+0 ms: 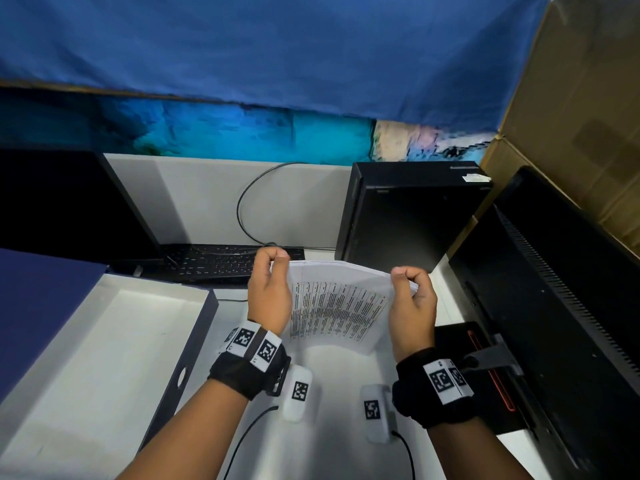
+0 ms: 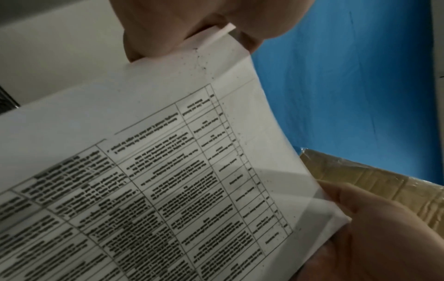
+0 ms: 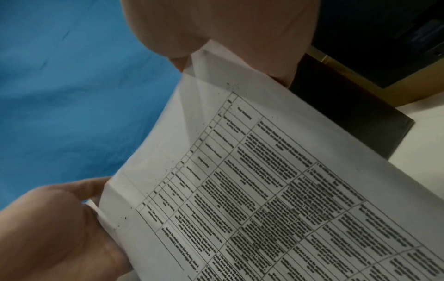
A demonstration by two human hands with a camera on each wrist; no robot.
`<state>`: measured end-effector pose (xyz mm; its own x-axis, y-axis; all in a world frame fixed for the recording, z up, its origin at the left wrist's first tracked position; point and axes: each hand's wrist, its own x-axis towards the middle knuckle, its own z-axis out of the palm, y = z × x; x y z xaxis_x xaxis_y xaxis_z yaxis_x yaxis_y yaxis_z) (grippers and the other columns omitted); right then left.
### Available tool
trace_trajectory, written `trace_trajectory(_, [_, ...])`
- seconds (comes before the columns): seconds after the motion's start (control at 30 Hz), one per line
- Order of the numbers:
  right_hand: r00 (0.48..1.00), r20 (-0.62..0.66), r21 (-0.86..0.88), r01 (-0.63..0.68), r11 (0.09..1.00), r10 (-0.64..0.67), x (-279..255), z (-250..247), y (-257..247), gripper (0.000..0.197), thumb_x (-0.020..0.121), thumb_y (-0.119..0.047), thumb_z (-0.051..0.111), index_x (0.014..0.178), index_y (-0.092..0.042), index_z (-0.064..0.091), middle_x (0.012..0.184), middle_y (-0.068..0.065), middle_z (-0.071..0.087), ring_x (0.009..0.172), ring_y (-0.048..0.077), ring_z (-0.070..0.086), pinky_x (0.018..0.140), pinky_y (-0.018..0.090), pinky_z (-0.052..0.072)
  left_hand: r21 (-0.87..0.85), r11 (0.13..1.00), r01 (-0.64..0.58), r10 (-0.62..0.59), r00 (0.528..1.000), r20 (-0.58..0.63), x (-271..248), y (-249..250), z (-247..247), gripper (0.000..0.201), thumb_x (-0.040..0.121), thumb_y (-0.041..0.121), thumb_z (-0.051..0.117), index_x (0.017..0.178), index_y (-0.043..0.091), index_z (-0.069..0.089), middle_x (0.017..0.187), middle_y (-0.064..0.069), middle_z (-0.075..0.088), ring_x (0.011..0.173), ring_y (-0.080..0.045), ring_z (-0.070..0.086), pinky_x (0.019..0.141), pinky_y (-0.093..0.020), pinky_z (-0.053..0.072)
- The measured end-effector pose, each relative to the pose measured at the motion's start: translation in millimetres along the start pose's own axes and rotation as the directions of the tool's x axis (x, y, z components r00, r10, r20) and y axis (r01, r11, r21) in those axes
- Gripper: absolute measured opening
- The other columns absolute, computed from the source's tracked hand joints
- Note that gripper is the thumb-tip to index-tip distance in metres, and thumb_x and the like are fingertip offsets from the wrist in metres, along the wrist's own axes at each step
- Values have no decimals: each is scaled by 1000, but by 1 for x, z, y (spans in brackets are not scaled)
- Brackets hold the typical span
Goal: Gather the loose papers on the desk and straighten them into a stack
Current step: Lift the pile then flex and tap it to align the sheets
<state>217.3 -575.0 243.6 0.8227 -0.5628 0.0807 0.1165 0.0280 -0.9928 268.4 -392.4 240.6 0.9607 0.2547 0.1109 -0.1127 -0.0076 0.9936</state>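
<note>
White bench (image 1: 332,427), head view only: open box (image 1: 114,344) at left, dark monitor (image 1: 554,306) at right, PC tower (image 1: 408,216) and keyboard (image 1: 214,263) at rear. Papers (image 1: 337,310) upright betw. hands, lower edge on bench, sheets bowed, printed table facing wearer. Left hand (image 1: 269,292) pinches top-left corner; right hand (image 1: 412,303) pinches top-right, fingers curled. Wrist views only: thumb-on-corner grip close up (image 2: 216,40), several sheet edges fanned under thumb (image 3: 206,55). Text unreadable, blurred.

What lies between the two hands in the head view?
In the head view, the stack of white printed papers spans the gap; the left hand and right hand each pinch a top corner.
</note>
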Motion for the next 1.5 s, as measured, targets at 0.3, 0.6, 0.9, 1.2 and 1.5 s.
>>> trace_trajectory(0.3, [985, 168, -108, 49, 993, -30, -20, -18, 33, 35, 93, -8, 59, 108, -36, 44, 107, -2, 59, 91, 2, 64, 70, 17, 54, 69, 995, 66, -83, 955, 284, -15, -33, -23, 40, 86, 10, 58, 109, 37, 40, 107, 6, 62, 99, -5, 62, 85, -23, 47])
trace_trajectory(0.6, [983, 155, -176, 127, 976, -100, -24, -6, 22, 21, 101, -17, 47, 118, -24, 36, 112, -10, 60, 100, -3, 64, 75, 15, 56, 151, 985, -80, 42, 971, 235, -20, -24, -10, 23, 96, 14, 44, 112, 27, 35, 112, -2, 59, 102, -11, 60, 82, -22, 46])
trace_trajectory(0.9, [986, 168, -240, 30, 970, 11, -28, -20, 37, 35, 94, -14, 62, 117, -31, 41, 110, -8, 63, 99, 2, 67, 79, 20, 56, 187, 981, 45, -95, 960, 265, -35, -43, -25, 48, 77, 43, 65, 114, 30, 39, 115, 5, 63, 104, -8, 62, 91, -34, 50])
trace_trajectory(1.2, [997, -7, -28, 82, 996, -82, -10, -6, -7, 6, 98, -12, 54, 97, -6, 53, 87, -3, 55, 63, -15, 56, 56, 4, 45, -62, 998, -13, 17, 998, 64, -9, 4, -8, 12, 95, 27, 51, 92, 16, 55, 85, 12, 56, 80, 3, 52, 78, -11, 38])
trace_trajectory(1.5, [991, 91, 30, 93, 995, -95, -8, -13, 4, 23, 91, -17, 59, 110, -8, 50, 96, -2, 59, 79, -3, 61, 67, 13, 51, -151, 988, -30, 57, 983, 177, -10, -4, -14, 29, 88, 38, 54, 103, 13, 51, 95, 11, 55, 91, -4, 53, 84, -15, 42])
